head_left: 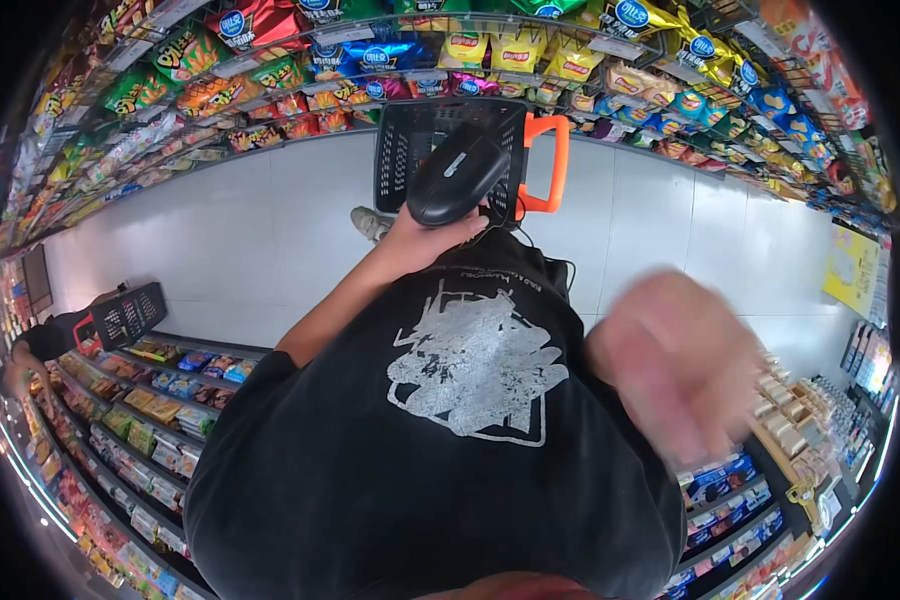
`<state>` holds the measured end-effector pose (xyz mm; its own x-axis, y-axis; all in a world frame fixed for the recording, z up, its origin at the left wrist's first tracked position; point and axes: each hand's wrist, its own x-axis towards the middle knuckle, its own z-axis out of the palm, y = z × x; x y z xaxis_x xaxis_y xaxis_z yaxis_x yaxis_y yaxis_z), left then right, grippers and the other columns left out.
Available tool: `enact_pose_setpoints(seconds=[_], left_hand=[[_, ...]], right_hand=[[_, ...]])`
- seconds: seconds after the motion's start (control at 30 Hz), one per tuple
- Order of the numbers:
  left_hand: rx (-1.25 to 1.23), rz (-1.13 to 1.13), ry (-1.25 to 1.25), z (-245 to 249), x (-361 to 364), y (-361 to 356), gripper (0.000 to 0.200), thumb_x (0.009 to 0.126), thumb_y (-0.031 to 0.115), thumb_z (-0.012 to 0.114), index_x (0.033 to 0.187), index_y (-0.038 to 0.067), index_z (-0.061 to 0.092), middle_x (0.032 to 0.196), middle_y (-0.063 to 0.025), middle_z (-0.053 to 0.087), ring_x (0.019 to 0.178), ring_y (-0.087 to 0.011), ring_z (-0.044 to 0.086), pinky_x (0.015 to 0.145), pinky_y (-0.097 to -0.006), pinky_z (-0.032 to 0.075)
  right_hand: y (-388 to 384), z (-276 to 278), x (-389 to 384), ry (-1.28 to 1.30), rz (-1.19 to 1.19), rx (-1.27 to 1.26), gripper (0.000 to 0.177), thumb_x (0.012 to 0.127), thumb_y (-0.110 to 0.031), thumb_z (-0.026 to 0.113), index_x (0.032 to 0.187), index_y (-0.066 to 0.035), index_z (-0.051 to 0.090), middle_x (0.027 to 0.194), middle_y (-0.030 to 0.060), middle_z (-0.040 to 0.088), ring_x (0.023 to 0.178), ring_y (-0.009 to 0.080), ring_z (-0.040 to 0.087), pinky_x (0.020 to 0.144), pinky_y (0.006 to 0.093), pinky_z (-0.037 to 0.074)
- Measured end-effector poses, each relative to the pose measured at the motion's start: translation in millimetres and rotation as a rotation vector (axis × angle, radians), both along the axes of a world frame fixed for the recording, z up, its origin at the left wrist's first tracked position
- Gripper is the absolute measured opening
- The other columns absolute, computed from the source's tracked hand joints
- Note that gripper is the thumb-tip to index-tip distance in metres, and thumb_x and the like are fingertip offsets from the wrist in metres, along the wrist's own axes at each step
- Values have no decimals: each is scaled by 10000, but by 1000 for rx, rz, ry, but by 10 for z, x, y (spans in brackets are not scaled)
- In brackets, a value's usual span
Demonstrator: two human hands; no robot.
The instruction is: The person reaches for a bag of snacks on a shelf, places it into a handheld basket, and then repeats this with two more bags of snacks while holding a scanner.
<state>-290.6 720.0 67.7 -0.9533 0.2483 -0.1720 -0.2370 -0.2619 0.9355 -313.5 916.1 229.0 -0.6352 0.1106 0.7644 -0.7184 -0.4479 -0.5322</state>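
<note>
My left hand (432, 243) is closed around the lower end of a black, smooth, oval object (460, 172) with a small pale logo. Its exact kind does not show. Dark cords hang near that hand. Just beyond and below the object is a black shopping basket (398, 160) with an orange handle (560, 165), partly covered by it; whether my hand also touches the basket is hidden. My right hand (678, 360) is raised at my right side, smeared by motion. Its fingers cannot be made out, and nothing distinct shows in it.
Shelves of colourful snack bags (375, 58) curve across the front. Pale floor tiles (270, 210) lie between them and lower shelves (170, 400) behind me. At far left a person's arm (40, 345) is near another dark basket (130, 315). A counter (785, 440) stands at right.
</note>
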Motion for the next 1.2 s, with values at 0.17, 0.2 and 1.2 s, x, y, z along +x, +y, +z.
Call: enact_pose_setpoints(seconds=[0.17,0.2,1.2], left_hand=[[-47,-86,106,-106,-37,-223,214,896,58,698,1086,31,606,925,1,596,872,-95,557,778,-277,455],[-33,-77,85,-30,-47,-241,215,901,87,698,1090,38,609,963,-21,603,926,-124,557,821,-301,449],[-837,-643,-66,-4056,898,-2161,316,773,387,700,882,94,746,857,-149,716,843,-314,694,742,-424,526]], right_hand=[[-284,-1208,-148,-540,90,472,356,797,66,506,1150,30,530,1133,186,578,1030,266,574,953,391,458],[-391,-1352,-105,-685,106,578,514,761,81,512,1270,13,490,1212,199,546,1105,277,559,997,396,433],[-851,-1966,165,-940,279,680,627,756,67,693,1336,-20,472,1130,28,611,1031,105,582,913,270,466]])
